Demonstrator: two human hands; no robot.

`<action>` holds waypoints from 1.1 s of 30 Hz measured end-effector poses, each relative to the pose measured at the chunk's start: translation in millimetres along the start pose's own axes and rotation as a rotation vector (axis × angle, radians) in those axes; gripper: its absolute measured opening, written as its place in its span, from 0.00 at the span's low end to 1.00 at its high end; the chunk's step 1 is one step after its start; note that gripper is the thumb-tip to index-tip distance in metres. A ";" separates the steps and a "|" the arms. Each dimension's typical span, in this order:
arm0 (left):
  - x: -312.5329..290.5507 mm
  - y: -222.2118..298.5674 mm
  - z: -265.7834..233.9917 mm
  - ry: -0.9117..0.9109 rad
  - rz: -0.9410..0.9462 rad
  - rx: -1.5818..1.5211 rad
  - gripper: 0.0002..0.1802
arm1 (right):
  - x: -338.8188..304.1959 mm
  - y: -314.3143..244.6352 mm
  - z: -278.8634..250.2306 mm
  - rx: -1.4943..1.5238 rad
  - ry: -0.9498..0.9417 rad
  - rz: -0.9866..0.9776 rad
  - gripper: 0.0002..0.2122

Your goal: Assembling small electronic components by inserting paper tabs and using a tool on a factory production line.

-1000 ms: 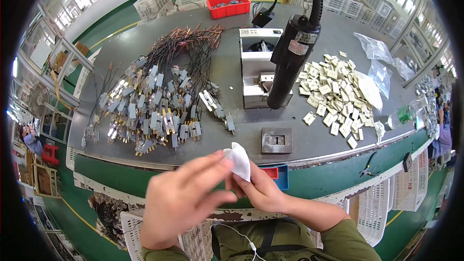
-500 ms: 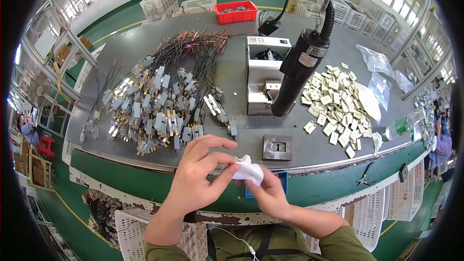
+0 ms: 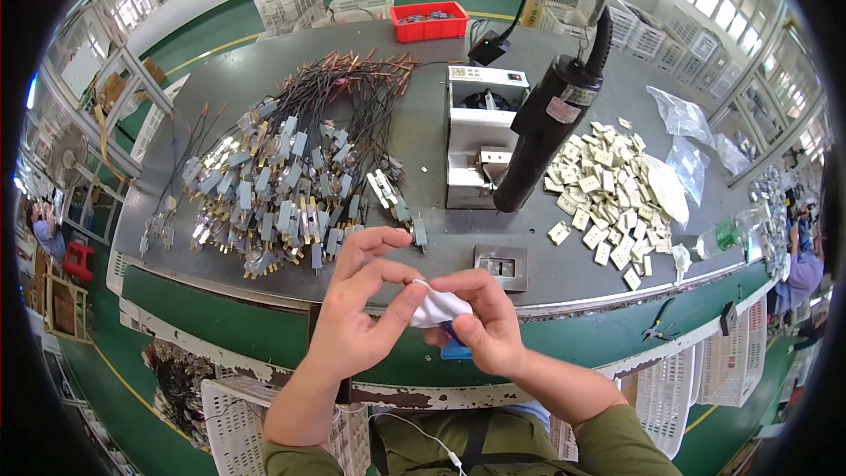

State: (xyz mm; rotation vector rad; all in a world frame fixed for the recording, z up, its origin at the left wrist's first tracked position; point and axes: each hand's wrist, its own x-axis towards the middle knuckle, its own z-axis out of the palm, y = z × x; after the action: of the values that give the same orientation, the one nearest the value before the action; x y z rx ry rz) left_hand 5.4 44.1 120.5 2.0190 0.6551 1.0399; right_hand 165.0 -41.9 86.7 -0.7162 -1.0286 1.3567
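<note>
In front of my body, above the table's near edge, both hands pinch a small soft white cloth-like piece (image 3: 441, 307). My left hand (image 3: 361, 313) grips its left edge between thumb and index finger, with the other fingers curled loosely. My right hand (image 3: 486, 322) holds the other side, its index finger along the top and its thumb below. Something dark blue shows by the right thumb; I cannot tell whether it is held. Just beyond my right hand lies a square metal block (image 3: 501, 266) with a slotted recess. A blue tray (image 3: 456, 351) is partly hidden beneath the hands.
A heap of grey wired parts (image 3: 273, 185) covers the table's left. A black electric screwdriver (image 3: 546, 137) hangs before a white-and-metal machine (image 3: 476, 141). Cream plastic pieces (image 3: 608, 189) are piled right, near a bottle (image 3: 731, 234). Cutters (image 3: 659, 326) lie near the front edge.
The white piece and my right hand have shifted slightly left, and the piece now sits lower between my fingers. My right index finger has come up over its top edge.
</note>
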 end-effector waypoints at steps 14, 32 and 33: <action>-37.5 18.9 44.5 0.012 0.222 0.546 0.27 | 1.1 5.7 10.6 -0.007 0.459 0.017 0.09; -17.5 -22.4 39.9 -0.033 -0.371 -0.480 0.12 | -18.9 10.5 -9.1 -0.117 0.326 0.054 0.08; -8.9 -53.6 37.5 -0.007 -0.251 -0.305 0.19 | -20.3 7.2 -12.5 -0.130 0.367 0.112 0.07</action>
State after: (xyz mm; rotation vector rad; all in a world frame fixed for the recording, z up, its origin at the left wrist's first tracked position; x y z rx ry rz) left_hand 26.9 54.2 58.9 1.6311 0.6813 0.9214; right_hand 174.8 -59.1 71.6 -1.0883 -0.7958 1.2019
